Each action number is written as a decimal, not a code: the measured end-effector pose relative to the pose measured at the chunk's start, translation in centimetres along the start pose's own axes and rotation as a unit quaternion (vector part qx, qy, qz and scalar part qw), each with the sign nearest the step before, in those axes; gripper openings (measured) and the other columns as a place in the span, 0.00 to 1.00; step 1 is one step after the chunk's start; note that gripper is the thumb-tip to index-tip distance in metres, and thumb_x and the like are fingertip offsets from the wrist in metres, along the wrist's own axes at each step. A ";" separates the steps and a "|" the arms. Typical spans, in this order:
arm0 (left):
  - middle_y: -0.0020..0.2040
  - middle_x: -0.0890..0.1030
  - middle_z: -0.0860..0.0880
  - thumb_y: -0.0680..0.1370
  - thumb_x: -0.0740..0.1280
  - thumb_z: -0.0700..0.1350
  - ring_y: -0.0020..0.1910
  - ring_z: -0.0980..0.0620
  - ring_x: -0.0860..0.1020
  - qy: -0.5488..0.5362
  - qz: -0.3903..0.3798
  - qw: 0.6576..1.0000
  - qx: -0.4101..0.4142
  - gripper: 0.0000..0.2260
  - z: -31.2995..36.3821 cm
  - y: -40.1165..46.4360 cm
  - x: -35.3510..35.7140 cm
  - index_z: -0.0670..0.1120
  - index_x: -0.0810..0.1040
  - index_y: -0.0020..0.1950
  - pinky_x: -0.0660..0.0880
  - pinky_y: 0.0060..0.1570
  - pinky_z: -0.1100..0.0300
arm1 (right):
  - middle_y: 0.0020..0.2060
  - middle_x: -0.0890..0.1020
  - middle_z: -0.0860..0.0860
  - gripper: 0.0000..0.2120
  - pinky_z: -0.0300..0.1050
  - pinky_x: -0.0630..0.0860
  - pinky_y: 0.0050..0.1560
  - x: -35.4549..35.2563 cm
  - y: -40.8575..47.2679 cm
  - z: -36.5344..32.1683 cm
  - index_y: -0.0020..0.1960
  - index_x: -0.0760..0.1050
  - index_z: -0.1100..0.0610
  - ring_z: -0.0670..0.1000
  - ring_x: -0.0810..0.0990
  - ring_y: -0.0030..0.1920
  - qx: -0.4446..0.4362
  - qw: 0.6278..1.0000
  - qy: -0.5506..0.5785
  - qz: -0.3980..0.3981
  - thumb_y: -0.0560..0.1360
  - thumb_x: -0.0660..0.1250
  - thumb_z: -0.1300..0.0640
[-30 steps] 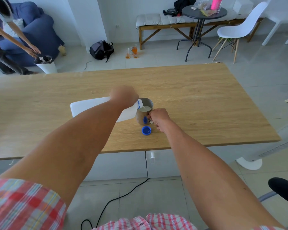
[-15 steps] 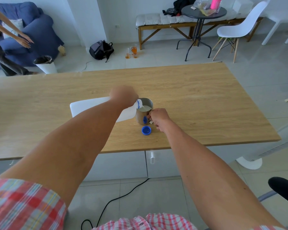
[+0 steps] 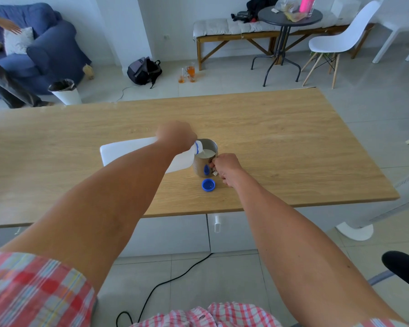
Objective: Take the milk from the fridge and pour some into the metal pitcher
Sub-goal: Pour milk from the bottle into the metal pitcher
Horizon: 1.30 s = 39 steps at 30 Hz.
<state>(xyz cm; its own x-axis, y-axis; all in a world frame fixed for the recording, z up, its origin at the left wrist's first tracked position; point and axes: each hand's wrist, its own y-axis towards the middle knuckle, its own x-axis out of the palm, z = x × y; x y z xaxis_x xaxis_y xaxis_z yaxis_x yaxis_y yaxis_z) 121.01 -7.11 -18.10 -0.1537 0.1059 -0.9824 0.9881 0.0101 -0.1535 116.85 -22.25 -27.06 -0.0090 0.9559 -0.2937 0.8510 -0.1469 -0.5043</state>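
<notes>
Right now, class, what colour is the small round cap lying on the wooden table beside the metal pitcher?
Blue; the small round plastic cap shows best in the head view.

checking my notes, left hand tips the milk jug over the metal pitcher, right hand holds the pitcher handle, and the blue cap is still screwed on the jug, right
One thing is wrong: the blue cap is off, lying on the table in front of the metal pitcher, as the head view shows. The left hand does tip the milk jug, and the right hand holds the handle.

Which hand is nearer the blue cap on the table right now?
The right hand. It grips the metal pitcher's handle, just up and right of the blue cap. The left hand holds the tilted milk jug farther off, beyond the pitcher.
</notes>
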 end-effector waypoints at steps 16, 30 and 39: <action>0.39 0.76 0.47 0.80 0.58 0.47 0.36 0.46 0.74 0.008 0.002 1.000 0.005 0.09 0.0 -0.3 -0.1 0.46 0.76 0.45 0.68 0.37 0.54 | 0.33 0.75 0.55 0.13 0.33 0.59 0.18 0.1 0.3 0.2 0.55 0.81 0.67 0.48 0.64 0.25 0.001 1.000 0.011 -0.001 0.78 0.59 0.66; 0.38 0.74 0.47 0.81 0.58 0.48 0.42 0.43 0.76 0.005 0.008 1.000 0.004 0.10 0.1 -0.1 0.1 0.47 0.75 0.45 0.69 0.39 0.53 | 0.30 0.75 0.53 0.10 0.33 0.58 0.20 0.0 0.3 0.2 0.46 0.80 0.60 0.49 0.64 0.24 0.007 1.000 0.007 -0.008 0.77 0.59 0.65; 0.38 0.74 0.47 0.81 0.58 0.48 0.41 0.44 0.76 0.006 0.013 1.000 0.005 0.10 0.1 -0.1 0.1 0.47 0.74 0.43 0.68 0.38 0.53 | 0.28 0.73 0.52 0.10 0.32 0.57 0.18 0.0 0.0 0.1 0.44 0.79 0.60 0.48 0.63 0.23 0.003 1.000 0.016 -0.009 0.77 0.59 0.65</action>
<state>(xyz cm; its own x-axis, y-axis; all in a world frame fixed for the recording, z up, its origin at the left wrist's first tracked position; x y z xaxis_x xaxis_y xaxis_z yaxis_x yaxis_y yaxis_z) 120.89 -7.21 -18.23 -0.1276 0.1178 -0.9848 0.9917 -0.0036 -0.1289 116.82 -22.30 -27.12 -0.0069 0.9658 -0.2591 0.8476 -0.1318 -0.5139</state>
